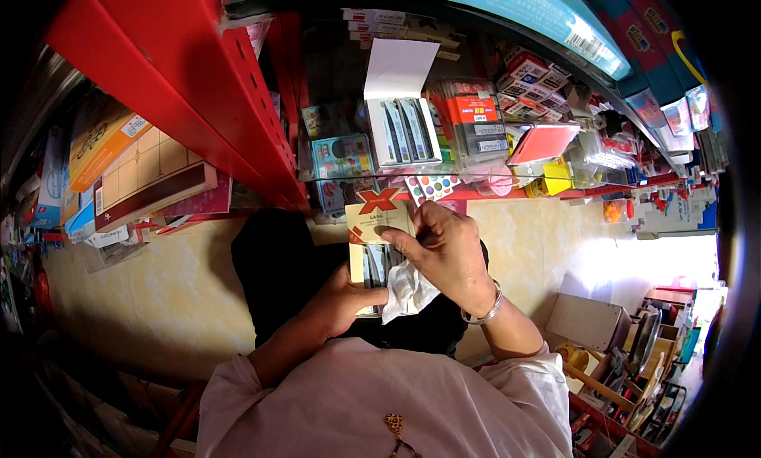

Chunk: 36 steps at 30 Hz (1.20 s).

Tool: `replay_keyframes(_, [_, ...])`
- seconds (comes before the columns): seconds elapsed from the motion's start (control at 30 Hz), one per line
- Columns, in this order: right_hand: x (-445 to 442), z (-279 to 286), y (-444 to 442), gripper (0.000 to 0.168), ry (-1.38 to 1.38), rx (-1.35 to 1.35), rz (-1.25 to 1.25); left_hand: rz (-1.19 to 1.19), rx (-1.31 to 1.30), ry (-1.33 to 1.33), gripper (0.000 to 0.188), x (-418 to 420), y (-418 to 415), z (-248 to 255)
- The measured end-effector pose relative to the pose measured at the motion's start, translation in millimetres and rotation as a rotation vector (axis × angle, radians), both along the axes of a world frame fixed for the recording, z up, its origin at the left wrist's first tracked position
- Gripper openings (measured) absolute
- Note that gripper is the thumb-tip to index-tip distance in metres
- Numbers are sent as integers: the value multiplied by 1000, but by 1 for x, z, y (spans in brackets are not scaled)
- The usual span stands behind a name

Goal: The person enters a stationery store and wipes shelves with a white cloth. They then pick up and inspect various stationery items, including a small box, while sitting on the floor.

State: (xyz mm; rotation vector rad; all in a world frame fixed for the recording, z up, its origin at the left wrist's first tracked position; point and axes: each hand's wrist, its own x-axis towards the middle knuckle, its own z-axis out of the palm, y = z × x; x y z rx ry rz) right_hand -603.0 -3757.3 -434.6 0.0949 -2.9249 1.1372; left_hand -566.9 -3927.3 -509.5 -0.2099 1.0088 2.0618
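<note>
Above my lap I hold a small cream cardboard display box [356,268] with its printed flap lid [380,220] raised; a red X shape tops the lid. Several slim dark packs [376,262] stand inside it. My left hand [342,300] grips the box's lower left side, thumb across the front. The thumb and fingers of my right hand [449,250] pinch the lid's right edge. A crumpled white tissue [407,288] hangs below that hand and covers part of the box's front, apparently held by hidden fingers.
On the shelf ahead stands an open white box [437,146] of similar packs. Beside it are stacked clear-cased packs [475,119], small cartons [532,80] and a red-covered pad [544,143]. A red metal upright [238,101] rises at left, near boxed games [154,184].
</note>
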Motion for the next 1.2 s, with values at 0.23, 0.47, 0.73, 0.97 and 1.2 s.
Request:
replay_keyframes(0.23, [2, -11, 5, 37, 14, -70, -18, -19, 25, 52, 51, -3, 0, 1])
replay_keyframes(0.47, [4, -16, 9, 38, 75, -95, -6, -5, 36, 75, 52, -3, 2, -1])
replay_keyframes(0.73, [3, -14, 9, 38, 21, -107, 5, 62, 75, -67, 48, -7, 1, 8])
replay_keyframes(0.97, [4, -10, 5, 38, -4, -89, -2, 140, 31, -103, 38, -6, 6, 4])
replay_keyframes(1.2, [5, -13, 6, 40, 5, -45, 0, 130, 51, -115, 34, -3, 6, 3])
